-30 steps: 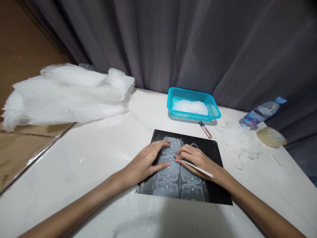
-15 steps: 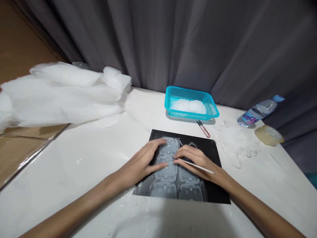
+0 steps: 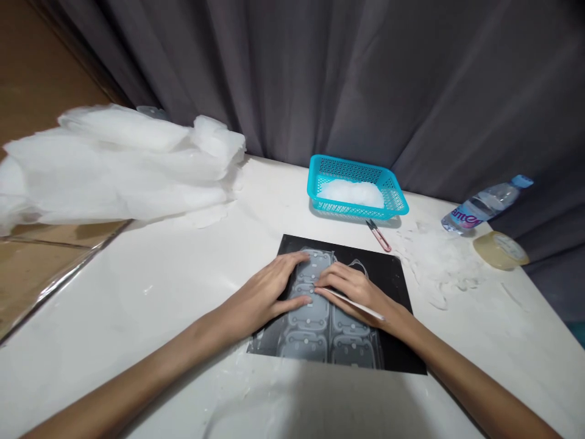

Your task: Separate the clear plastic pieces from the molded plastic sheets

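Observation:
A translucent grey moulded sheet (image 3: 305, 346) with several rounded rectangular shapes lies on a black mat (image 3: 397, 341). My left hand (image 3: 274, 286) rests flat on the sheet's left side, thumb and fingers spread apart. In a pinch, my right hand (image 3: 354, 289) holds a thin white stick-like tool (image 3: 361, 306). Its tip meets the sheet between the two upper shapes of the left column, though the fingers partly hide the tip. Part of the right column is covered by the right hand. A loose clear strip (image 3: 359, 264) curls up just beyond that hand.
Behind the mat stands a turquoise basket (image 3: 393, 213) holding white material, with pink-handled thread snips (image 3: 379, 236) before it. Clear scraps (image 3: 439, 262), a water bottle (image 3: 487, 206) and a tape roll (image 3: 500, 250) lie at right. White sheeting (image 3: 123, 164) is piled at left.
The tool tip and my right hand have shifted slightly left across the sheet. My left hand keeps its place on the sheet. The camera view has shifted a little.

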The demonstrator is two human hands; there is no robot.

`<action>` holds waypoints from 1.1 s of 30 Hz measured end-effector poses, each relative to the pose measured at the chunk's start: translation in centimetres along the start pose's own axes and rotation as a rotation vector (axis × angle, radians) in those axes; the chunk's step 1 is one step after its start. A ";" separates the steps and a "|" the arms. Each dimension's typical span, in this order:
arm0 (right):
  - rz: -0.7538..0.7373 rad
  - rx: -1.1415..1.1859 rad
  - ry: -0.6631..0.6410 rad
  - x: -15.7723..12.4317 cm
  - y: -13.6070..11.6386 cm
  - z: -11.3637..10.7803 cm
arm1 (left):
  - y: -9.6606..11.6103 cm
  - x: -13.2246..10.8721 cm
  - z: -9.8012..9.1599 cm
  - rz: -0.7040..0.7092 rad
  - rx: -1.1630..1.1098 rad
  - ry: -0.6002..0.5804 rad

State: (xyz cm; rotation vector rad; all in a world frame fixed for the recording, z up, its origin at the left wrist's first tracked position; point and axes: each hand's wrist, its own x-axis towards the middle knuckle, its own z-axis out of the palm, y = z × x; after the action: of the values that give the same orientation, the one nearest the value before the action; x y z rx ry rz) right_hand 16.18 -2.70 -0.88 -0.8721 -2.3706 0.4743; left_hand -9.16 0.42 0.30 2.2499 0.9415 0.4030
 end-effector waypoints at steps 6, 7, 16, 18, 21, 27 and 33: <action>-0.094 -0.184 0.009 -0.5 0.2 0.0 | 0.1 0.1 -0.2 0.033 0.010 -0.008; -0.101 -0.196 0.030 -0.6 0.3 0.1 | 0.0 0.1 -0.2 0.037 0.007 -0.012; -0.132 -0.416 0.061 -0.1 0.7 1.3 | -0.1 -0.1 0.1 0.034 0.039 0.026; -0.108 -0.491 0.048 -0.1 0.4 1.2 | -0.1 -0.1 0.5 0.000 0.110 0.155; -0.157 -0.547 0.023 0.0 0.0 0.6 | 0.0 -0.4 1.2 -0.101 0.207 0.310; -0.200 -0.507 0.095 -0.1 -0.6 -0.2 | 1.0 -0.7 2.2 -0.116 0.022 0.270; -0.108 -0.313 0.132 0.3 0.0 -0.6 | 1.4 -0.5 2.5 -0.198 -0.159 0.138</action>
State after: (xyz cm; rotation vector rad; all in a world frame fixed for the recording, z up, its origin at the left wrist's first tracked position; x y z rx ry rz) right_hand 16.36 -2.42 -0.27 -0.8740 -2.3893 -0.0007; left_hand -7.57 -1.83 -0.66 1.9848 1.1503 0.5294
